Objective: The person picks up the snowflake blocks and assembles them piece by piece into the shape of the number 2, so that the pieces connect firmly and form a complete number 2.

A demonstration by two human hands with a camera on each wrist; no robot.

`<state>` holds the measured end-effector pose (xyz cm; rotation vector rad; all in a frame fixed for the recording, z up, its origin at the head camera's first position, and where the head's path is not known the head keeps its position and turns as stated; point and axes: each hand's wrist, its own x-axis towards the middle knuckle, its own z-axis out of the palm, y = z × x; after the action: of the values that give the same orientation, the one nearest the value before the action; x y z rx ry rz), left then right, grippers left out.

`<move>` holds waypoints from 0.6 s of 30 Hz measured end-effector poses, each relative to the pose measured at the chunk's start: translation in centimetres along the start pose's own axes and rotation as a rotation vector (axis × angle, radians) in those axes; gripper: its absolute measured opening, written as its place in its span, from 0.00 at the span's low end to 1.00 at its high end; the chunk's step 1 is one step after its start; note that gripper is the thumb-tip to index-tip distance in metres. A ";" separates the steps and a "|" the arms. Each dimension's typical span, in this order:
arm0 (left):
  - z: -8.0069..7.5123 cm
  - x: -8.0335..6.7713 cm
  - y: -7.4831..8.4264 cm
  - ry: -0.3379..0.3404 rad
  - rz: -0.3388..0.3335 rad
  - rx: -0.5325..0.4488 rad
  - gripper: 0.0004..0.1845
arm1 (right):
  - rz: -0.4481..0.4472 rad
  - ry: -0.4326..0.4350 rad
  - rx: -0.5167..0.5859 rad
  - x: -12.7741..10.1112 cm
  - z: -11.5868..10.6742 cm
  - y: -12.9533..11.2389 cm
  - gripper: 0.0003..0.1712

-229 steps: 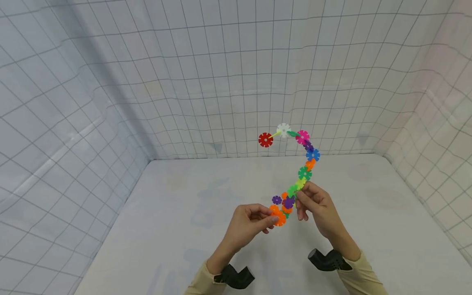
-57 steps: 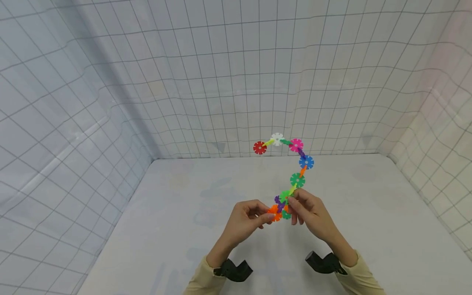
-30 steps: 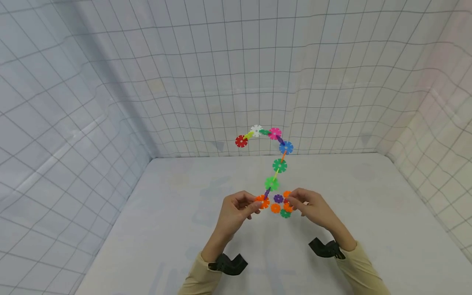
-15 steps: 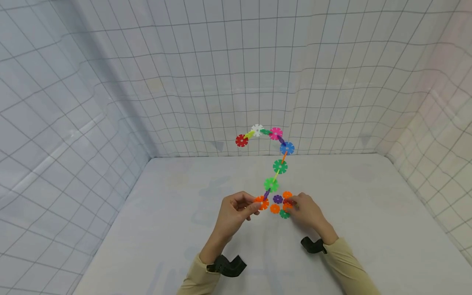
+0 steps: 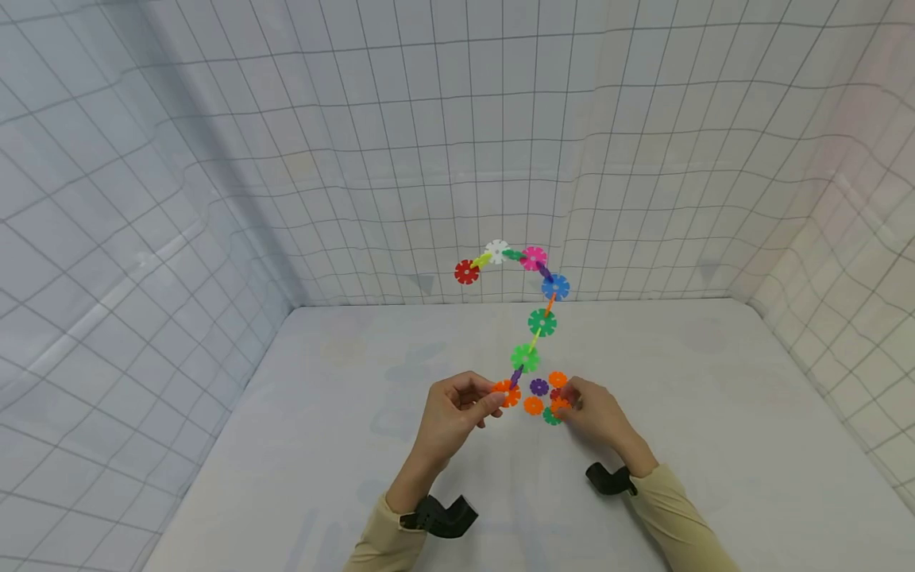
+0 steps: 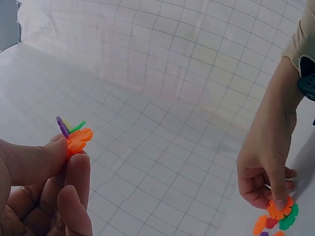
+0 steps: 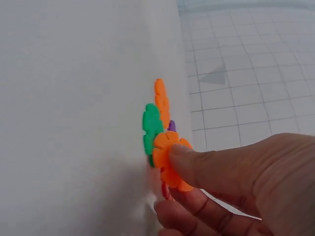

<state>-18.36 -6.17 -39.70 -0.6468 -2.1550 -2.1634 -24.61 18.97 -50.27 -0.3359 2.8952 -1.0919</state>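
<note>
In the head view my left hand pinches an orange interlocking disc, the lower end of a chain of slotted flower-shaped discs. From there the chain rises through a purple disc, light green disc, green disc and blue disc, then curves left to a red disc. My right hand is at the small group of loose discs. In the right wrist view its thumb and fingers pinch a loose orange disc, close against a green disc.
Loose discs lie on the white table between the hands: purple, orange, another orange, and a partly covered red. White gridded sheets stand behind and at both sides. Each wrist wears a black camera mount.
Earlier both hands held the chain. The right hand has let go of it, moved down to the loose discs and taken an orange one. The left hand has shifted left with the chain.
</note>
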 end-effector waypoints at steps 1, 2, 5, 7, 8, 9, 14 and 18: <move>0.0 0.1 -0.3 0.002 -0.001 -0.003 0.05 | -0.006 -0.001 0.014 0.0 -0.1 -0.1 0.09; -0.1 0.1 -0.7 0.003 -0.005 -0.006 0.06 | -0.016 0.000 0.028 0.0 -0.3 -0.2 0.08; -0.1 0.2 -1.3 0.005 -0.009 -0.015 0.06 | -0.085 0.014 0.069 -0.3 -1.0 -0.9 0.07; -0.2 0.1 -1.4 0.006 -0.008 -0.015 0.07 | -0.151 0.025 0.108 -0.7 -1.6 -1.8 0.08; -0.2 0.1 -1.4 0.006 -0.007 -0.015 0.06 | -0.177 0.032 0.137 -0.9 -2.0 -2.4 0.08; -0.2 0.1 -1.4 0.006 -0.007 -0.015 0.06 | -0.203 0.038 0.173 -1.2 -2.4 -3.0 0.08; -0.3 0.1 -1.2 0.005 -0.007 -0.016 0.05 | -0.271 0.044 0.368 -2.7 -4.2 -6.4 0.08; -0.3 0.1 -1.2 0.001 -0.007 -0.025 0.06 | -0.387 0.071 0.469 -4.3 -5.4 -9.3 0.09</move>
<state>-18.89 -6.39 -40.81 -0.6410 -2.1356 -2.1974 -19.23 16.59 -40.35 -0.8641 2.5687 -1.8169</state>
